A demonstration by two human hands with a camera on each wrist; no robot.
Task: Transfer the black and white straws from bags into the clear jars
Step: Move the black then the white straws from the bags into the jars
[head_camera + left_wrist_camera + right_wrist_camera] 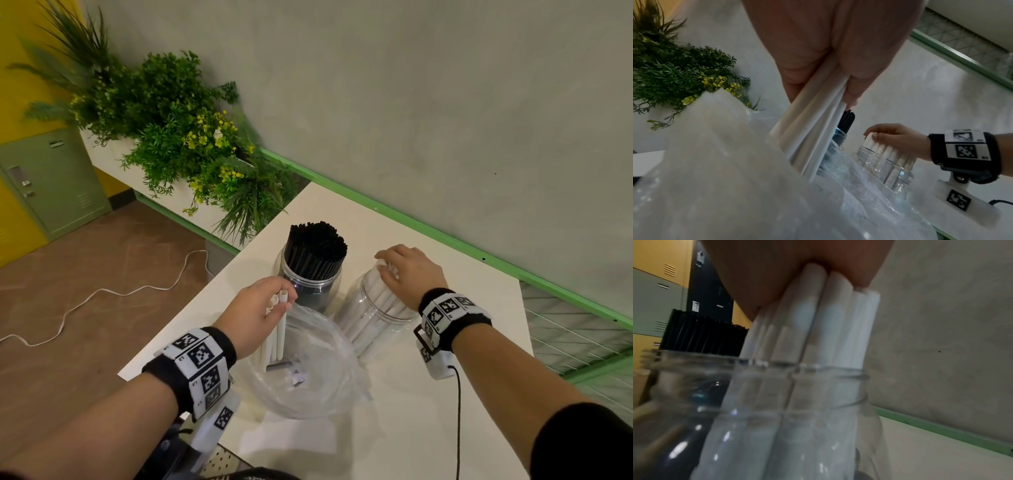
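Nearest the wearer, a crumpled clear plastic bag (308, 370) is seen lying open on the white table (428, 428), with small dark and white scraps inside it. A small bunch of white straws (279, 322) is held upright at the bag's mouth by the left hand (260, 308), whose fingers and thumb are curled round the upper part of the bunch; the lower ends of these straws reach down into the bag. Just beside the bag, to the right, a clear jar (376, 315) is stood on the table, and a group of white straws in the jar (380, 301) is seen leaning toward the wall side of its rim. The tops of those straws are covered by the right hand (407, 270), its fingers bent over them and its palm pressed against their ends; in the right wrist view the straw tips are met by the underside of the hand. Both wrists are wrapped in black bands bearing square printed markers. Behind the bag and left of the first jar, a second clear jar (308, 277) is packed with black straws (315, 246) standing upright and rising well above its rim. Farther off, green plants with yellow flowers (191, 137) are set in a white planter against a grey wall.
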